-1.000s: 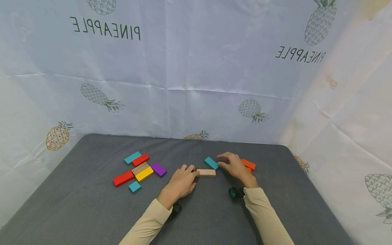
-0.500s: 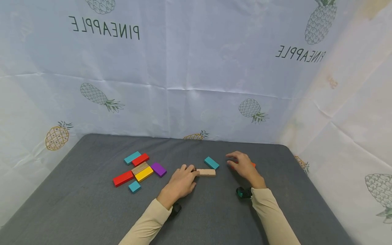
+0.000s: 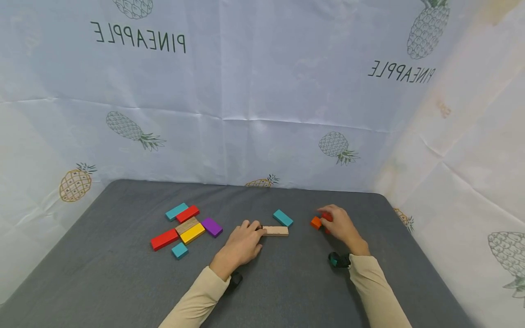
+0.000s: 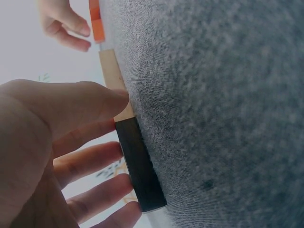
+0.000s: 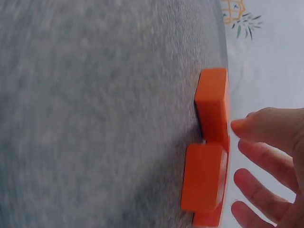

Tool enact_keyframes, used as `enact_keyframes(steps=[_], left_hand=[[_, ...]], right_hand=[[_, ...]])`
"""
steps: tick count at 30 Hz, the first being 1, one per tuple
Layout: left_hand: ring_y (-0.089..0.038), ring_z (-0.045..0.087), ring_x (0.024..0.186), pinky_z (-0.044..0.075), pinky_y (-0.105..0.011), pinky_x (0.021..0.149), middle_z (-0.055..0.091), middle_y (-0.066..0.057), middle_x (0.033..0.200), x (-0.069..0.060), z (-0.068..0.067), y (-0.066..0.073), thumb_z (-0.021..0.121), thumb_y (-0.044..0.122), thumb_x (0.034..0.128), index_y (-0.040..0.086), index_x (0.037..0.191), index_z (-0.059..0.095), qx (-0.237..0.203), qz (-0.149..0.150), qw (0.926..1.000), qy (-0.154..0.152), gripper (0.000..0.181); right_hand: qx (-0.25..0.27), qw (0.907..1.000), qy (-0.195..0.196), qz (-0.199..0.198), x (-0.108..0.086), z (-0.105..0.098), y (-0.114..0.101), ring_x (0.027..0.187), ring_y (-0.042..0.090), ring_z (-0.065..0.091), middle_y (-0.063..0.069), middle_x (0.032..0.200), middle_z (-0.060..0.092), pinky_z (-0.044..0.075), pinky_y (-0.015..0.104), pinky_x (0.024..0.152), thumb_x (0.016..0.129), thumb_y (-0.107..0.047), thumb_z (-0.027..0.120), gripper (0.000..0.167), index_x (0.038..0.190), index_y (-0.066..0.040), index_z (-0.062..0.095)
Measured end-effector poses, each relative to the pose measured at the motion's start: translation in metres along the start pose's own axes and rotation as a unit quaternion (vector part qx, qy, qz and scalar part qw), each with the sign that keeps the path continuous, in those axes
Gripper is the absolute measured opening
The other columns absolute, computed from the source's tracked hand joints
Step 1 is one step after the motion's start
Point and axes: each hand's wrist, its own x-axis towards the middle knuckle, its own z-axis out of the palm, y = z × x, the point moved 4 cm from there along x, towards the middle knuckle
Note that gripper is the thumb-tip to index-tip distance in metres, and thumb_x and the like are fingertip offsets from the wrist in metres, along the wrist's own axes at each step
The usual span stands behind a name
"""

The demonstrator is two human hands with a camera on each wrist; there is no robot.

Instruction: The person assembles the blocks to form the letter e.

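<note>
resting loose fingers of the left hand point(image 3: 241, 241) against the black block point(image 4: 140, 164), already lying end to end with the wood block point(image 3: 275, 231), and hovering the right hand point(image 3: 342, 227), fingers parted, by orange blocks point(image 5: 211, 88), seemingly leaving those unplaced so far.

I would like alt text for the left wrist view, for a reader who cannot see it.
The person's left-hand grip touches a pale wooden rectangular block and a black rectangular block, laid end to end on grey fabric. Beyond, the right-hand grip hovers near an orange rectangular block.
</note>
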Motion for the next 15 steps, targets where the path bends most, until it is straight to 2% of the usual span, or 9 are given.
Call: enact_keyframes(steps=[4, 10, 15], left_hand=[[-0.021, 0.051, 0.098, 0.048, -0.037, 0.079, 0.059, -0.003, 0.117, 0.0001, -0.0001, 0.0003, 0.07, 0.022, 0.0929, 0.014, 0.13, 0.065, 0.003, 0.0, 1.0, 0.002, 0.038], [-0.02, 0.05, 0.095, 0.047, -0.035, 0.076, 0.059, -0.003, 0.116, -0.0001, 0.0002, 0.0005, 0.07, 0.022, 0.0928, 0.015, 0.13, 0.065, 0.007, 0.002, 1.0, 0.003, 0.038], [-0.021, 0.051, 0.096, 0.048, -0.036, 0.077, 0.059, -0.003, 0.116, 0.0001, -0.0001, 0.0002, 0.07, 0.022, 0.0926, 0.014, 0.129, 0.066, 0.008, 0.001, 0.9999, 0.007, 0.037]], right_hand=[[0.0, 0.9998, -0.009, 0.019, -0.0034, -0.0019, 0.0066, 0.112, 0.046, 0.056, 0.028, 0.13, 0.057, 0.051, 0.057, 0.085, 0.092, -0.001, 0.062, 0.033, 0.124, 0.002, 0.066], [-0.002, 0.9987, -0.026, 0.043, -0.0055, -0.0011, 0.0105, 0.113, 0.047, 0.055, 0.032, 0.132, 0.053, 0.049, 0.06, 0.09, 0.092, -0.002, 0.062, 0.034, 0.125, 0.004, 0.064], [0.002, 0.9968, -0.046, 0.066, -0.004, 0.0, 0.0089, 0.12, 0.05, 0.051, 0.032, 0.137, 0.05, 0.045, 0.063, 0.096, 0.09, -0.003, 0.062, 0.039, 0.128, 0.004, 0.062]])
